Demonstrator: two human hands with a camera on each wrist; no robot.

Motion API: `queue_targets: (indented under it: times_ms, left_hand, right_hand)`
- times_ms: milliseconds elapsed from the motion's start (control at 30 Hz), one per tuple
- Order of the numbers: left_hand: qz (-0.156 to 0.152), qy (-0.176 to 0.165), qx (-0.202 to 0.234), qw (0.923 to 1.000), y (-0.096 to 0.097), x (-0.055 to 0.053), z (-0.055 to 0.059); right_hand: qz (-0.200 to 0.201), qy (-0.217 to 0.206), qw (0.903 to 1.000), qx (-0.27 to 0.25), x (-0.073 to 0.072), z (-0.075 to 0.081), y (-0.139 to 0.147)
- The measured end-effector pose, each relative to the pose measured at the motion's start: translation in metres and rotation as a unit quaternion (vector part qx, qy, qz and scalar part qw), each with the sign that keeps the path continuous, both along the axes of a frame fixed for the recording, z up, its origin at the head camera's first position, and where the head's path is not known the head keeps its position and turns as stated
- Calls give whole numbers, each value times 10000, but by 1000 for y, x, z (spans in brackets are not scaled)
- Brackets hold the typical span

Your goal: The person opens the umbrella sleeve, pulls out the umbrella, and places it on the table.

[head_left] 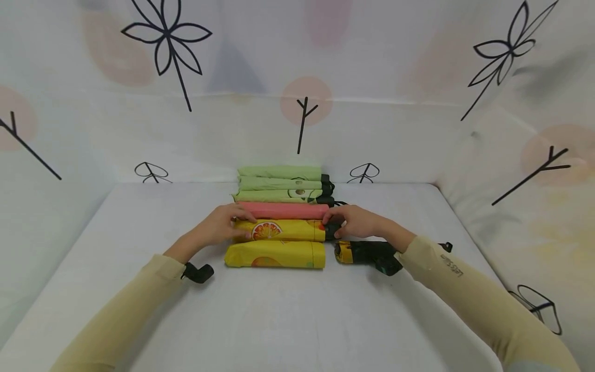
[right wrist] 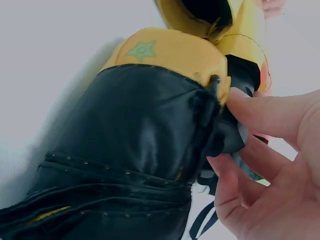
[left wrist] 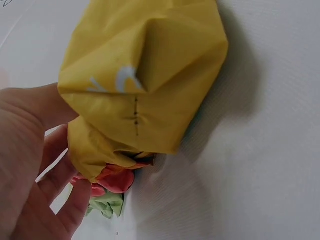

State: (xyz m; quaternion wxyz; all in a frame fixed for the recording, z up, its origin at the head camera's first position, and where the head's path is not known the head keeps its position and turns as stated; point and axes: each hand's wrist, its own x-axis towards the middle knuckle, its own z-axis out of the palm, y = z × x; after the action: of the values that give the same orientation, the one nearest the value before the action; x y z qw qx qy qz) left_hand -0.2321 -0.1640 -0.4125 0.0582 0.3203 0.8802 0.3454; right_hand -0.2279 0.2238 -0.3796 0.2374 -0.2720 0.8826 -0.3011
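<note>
Folded umbrellas lie side by side in a row. My left hand [head_left: 225,223] holds the left end of the rear yellow umbrella [head_left: 290,230], which is printed with an orange slice. At its other end my right hand [head_left: 360,220] pinches the black handle [right wrist: 235,125] between thumb and fingers. Nearer to me lies the front yellow umbrella [head_left: 274,255]; its crumpled end fills much of the left wrist view and partly hides the held one. Behind the held umbrella is a pink umbrella [head_left: 283,210], with left fingertips right at its edge.
Three green umbrellas [head_left: 279,171], some with avocado prints, lie at the back by the patterned wall cloth [head_left: 241,129]. A black-and-yellow fabric bundle [head_left: 362,252] lies under my right forearm. Beside my left cuff shows a small black object [head_left: 200,273]. White cloth covers the table [head_left: 260,320].
</note>
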Motion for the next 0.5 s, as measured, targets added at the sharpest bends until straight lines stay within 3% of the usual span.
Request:
queue_targets:
  times_ms: [267, 500]
  left_hand:
    - [59, 179, -114, 9998, -2, 4, 1]
    - [279, -64, -27, 9996, -5, 4, -2]
  right_hand:
    - [-119, -239, 9991, -320, 4, 6, 1]
    - [-455, -975, 9913, -764, 5, 9, 3]
